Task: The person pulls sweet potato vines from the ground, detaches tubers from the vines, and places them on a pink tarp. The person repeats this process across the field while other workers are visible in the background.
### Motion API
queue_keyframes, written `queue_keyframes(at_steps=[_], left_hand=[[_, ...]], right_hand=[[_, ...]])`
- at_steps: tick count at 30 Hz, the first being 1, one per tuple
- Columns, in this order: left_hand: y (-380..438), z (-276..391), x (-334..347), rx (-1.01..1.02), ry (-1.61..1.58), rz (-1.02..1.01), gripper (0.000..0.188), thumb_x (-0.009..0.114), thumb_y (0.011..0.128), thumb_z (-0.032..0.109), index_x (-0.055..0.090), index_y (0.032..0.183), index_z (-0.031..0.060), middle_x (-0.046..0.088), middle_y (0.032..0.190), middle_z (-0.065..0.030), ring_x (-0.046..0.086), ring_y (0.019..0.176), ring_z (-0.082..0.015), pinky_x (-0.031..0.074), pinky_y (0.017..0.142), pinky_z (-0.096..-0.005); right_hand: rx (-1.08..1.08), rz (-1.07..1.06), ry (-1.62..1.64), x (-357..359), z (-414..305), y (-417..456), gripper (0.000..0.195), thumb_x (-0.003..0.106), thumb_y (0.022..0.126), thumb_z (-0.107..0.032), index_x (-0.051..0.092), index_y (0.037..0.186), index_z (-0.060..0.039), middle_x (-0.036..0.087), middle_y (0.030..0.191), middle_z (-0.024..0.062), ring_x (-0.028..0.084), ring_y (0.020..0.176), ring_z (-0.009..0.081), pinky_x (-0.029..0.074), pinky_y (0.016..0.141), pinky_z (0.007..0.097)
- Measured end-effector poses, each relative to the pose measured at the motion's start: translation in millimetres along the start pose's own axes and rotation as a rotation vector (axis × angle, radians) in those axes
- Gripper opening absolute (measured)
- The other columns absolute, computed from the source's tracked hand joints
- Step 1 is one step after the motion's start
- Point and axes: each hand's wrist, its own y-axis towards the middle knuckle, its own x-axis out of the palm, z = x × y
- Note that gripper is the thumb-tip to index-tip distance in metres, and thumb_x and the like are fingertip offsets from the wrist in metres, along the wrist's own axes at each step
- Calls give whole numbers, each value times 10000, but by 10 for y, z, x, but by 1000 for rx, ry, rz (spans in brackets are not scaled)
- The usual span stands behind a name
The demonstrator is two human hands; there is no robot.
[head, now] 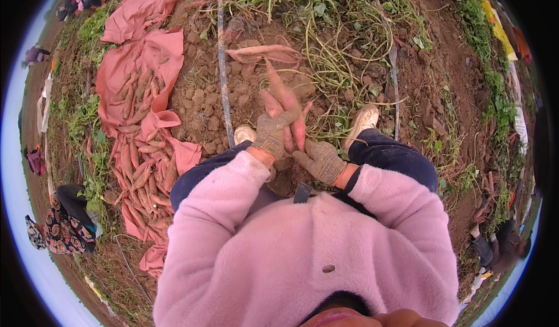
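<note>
My left hand point(274, 131), in a dirty knitted work glove, is closed around a bunch of reddish sweet potatoes point(281, 90). Their tapered ends point away from me, and the bunch is slightly blurred. My right hand point(322, 161), gloved alike, is at the lower ends of the bunch, thumb and fingers apart; whether it grips a tuber or stem there is hidden. Just beyond the bunch, a long sweet potato point(262, 50) lies across the soil. Both hands are low between my knees, above loose earth.
Left of me, pink cloth sheeting point(170, 56) carries heaped sweet potatoes point(142, 165). Drip-irrigation tapes point(224, 74) run on both sides of tangled vines point(336, 34). My shoes point(364, 119) stand on the soil. Other people point(65, 222) crouch in the rows at left and right.
</note>
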Motion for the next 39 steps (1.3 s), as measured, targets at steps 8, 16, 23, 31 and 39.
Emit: queue_keyframes(at_steps=[8,16,23,31,39], left_hand=[[-154,226,162,65,1286,-411,465,746,772,311,628,978,-89,677,838,-199,664,715,-257,531,661,-363],[415,1516,-891,81,-421,-134,451,663,927,355,545,1203,19,605,1043,-122,567,981,-263,468,890,-416],[-1,2503,-1718,465,-776,112,747,694,898,316,331,1468,-2,365,1475,-271,377,1370,-406,317,1144,-567],[149,1064,-613,19,-353,-26,520,589,980,257,426,1359,-59,475,1367,-283,511,1247,-415,452,1059,-538],[32,1111,-479,83,-359,-113,373,532,1006,216,554,1229,-82,592,1229,-241,589,1175,-380,510,1014,-504]], right_hand=[[-709,55,-430,-6,57,52,236,596,857,-240,672,1049,-125,713,927,110,694,831,358,536,732,474],[199,-300,-428,-629,198,225,378,565,919,-347,636,1097,-21,703,1004,190,682,954,370,529,817,465],[411,-323,-377,-655,497,508,389,587,908,-349,618,1185,-78,675,1122,196,639,1084,365,490,920,479],[-197,202,-654,-644,283,560,639,722,742,-273,522,1324,-100,497,1376,123,481,1241,341,380,1036,504],[-112,-326,-1006,553,1372,501,708,751,786,-311,468,1399,-100,451,1438,171,504,1276,371,443,1009,454]])
